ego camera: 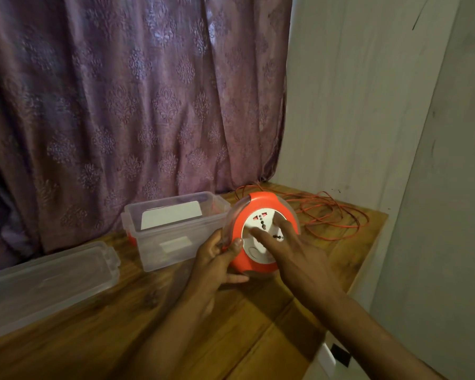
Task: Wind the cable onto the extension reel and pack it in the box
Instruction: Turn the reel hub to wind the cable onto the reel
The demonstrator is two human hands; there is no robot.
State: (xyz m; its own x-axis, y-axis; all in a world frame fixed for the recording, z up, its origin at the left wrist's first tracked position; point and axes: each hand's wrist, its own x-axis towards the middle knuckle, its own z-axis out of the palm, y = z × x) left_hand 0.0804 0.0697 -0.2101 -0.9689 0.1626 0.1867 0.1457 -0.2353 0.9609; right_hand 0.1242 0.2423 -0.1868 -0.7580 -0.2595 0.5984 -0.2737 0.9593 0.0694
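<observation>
A clear lid (47, 278) lies flat at the counter's (231, 338) left edge; the open clear box (176, 229) stands beside it near the back. The left hand (217, 259) has its grip closed around the left rim of the orange reel (263, 231), thumb on the front face. The right hand (288, 250) has its grip spread, fingertips pressed on the white socket plate. The reel is held tilted just above the counter, its face toward the person and its spin axis running front to back. Loose orange cable (332, 212) sprawls at the back right corner. Winding well probably means steadying the rim while the fingertips turn the plate evenly, so the cable feeds in without kinks.
</observation>
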